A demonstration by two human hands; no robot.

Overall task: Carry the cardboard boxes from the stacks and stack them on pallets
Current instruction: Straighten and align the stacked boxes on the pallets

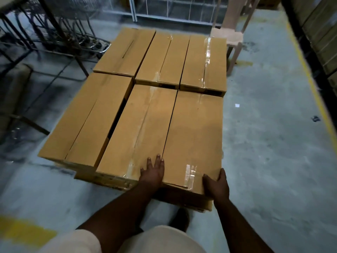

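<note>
Several brown cardboard boxes lie flat in two rows on a low stack; the pallet beneath is hidden. The near right box [195,136] has clear tape at its front edge. My left hand [152,171] lies flat with straight fingers on the seam between this box and the near middle box [140,128]. My right hand [217,184] holds the near right corner of the right box, thumb on top and fingers down the side. A near left box [87,121] and three far boxes [164,57] complete the layer.
A plastic chair [231,37] stands just behind the far right box. Metal table legs and cables [60,37] crowd the left. Stacked cartons [324,33] line the right edge beyond a yellow floor line [315,92]. My foot [179,219] is under the stack's front.
</note>
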